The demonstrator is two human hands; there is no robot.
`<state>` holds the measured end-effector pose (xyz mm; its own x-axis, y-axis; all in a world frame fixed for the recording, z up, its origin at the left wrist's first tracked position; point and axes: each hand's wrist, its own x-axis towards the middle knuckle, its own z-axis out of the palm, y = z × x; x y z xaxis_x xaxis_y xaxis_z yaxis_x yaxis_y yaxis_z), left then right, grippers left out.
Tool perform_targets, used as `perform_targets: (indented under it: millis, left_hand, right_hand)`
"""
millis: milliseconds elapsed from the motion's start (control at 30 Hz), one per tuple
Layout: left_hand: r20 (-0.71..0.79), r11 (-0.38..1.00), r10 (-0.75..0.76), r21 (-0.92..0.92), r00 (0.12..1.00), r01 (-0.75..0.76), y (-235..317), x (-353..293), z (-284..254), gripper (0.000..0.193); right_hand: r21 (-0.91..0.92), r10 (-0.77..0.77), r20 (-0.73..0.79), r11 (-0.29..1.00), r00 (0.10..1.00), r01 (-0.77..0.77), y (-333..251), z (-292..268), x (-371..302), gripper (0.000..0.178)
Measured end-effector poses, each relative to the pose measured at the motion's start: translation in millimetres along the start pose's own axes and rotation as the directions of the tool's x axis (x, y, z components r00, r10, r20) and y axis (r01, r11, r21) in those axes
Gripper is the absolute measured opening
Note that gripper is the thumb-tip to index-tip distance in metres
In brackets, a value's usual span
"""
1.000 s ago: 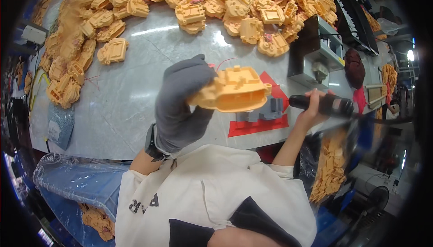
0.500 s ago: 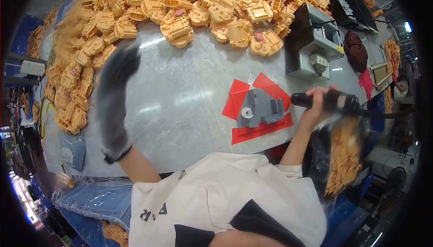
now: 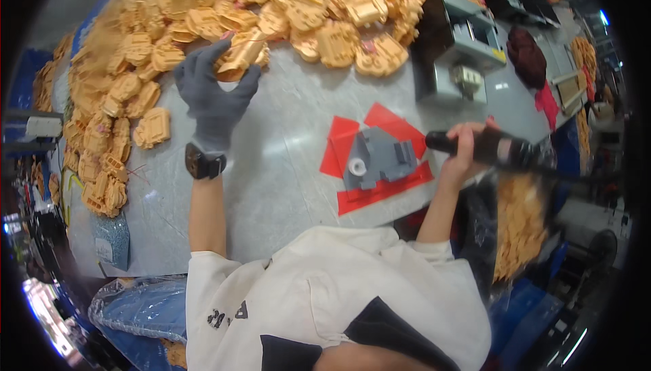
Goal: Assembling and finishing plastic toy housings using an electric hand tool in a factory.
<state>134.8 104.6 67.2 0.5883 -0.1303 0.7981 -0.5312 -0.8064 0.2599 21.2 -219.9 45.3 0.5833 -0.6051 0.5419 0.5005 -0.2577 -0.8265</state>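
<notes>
My left hand (image 3: 217,96), in a grey glove with a dark band at the wrist, reaches to the near edge of a large pile. Its thumb and fingers close around a yellow-orange plastic housing (image 3: 242,53). My bare right hand (image 3: 464,154) grips a black electric screwdriver (image 3: 491,147) lying sideways, its tip end toward the left. Just left of that tip sits a grey fixture (image 3: 383,157) with a white round piece, fixed on red sheets (image 3: 380,198). The fixture carries no housing. Another single housing (image 3: 152,128) lies beside the pile at left.
The pile of housings (image 3: 325,5) covers the far and left parts of the grey table (image 3: 285,188). A metal box-shaped machine (image 3: 461,52) stands at back right, with dark red cloth (image 3: 525,59) beyond. A bag of small bluish pieces (image 3: 112,242) sits at the left edge.
My left hand has swung from the left side toward the pile and taken hold of a housing. A single housing now lies apart at left. The right hand still holds the screwdriver.
</notes>
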Motion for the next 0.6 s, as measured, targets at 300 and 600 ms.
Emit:
perform_targets:
  millis: [300, 600]
  left_hand:
    - [0.751, 0.623, 0.25, -0.608, 0.611, 0.492, 122, -18, 13, 0.034]
    - [0.481, 0.947, 0.165, -0.322, 0.861, -0.001, 143, -28, 46, 0.035]
  right_hand:
    - [0.115, 0.141, -0.023, 0.984, 0.99, -0.138, -2, 11, 13, 0.043]
    - [0.084, 0.089, -0.017, 0.993, 0.996, -0.088, 2, 12, 8, 0.041]
